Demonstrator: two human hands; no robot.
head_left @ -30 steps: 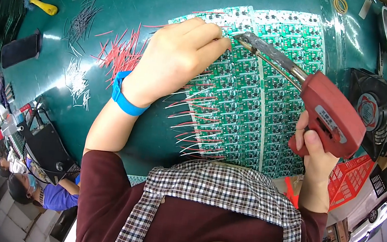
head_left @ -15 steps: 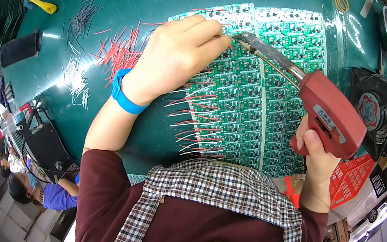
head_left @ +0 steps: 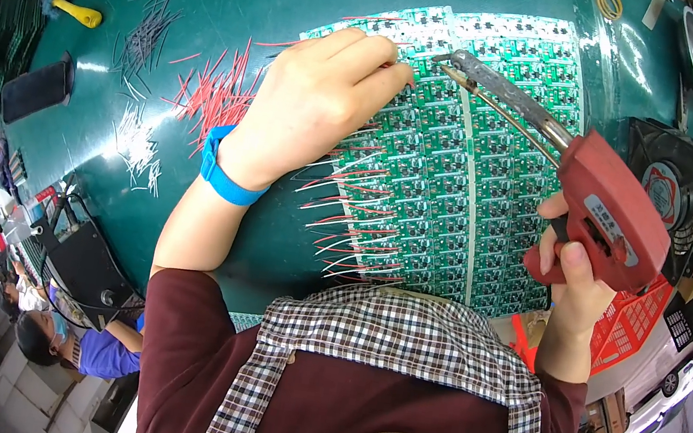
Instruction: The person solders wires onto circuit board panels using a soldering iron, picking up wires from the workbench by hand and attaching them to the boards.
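Note:
My right hand is wrapped around the grip of a red soldering gun, whose dark tip points left over the sheets of green circuit boards. Thumb and fingers of my left hand are pinched together at the boards' upper left, with a bit of red wire showing at the fingertips. The gun's tip is a short way right of those fingers, apart from them. Along the boards' left edge, below my left hand, several red and white wires stick out to the left.
Loose red wires, white wires and dark wires lie left on the green table. A phone and a yellow-handled brush are farther left. At right stand a fan and a red basket. A co-worker sits lower left.
The soldering gun has shifted right in my right hand, its tip moving away from my left fingertips. My left hand has stayed almost in place.

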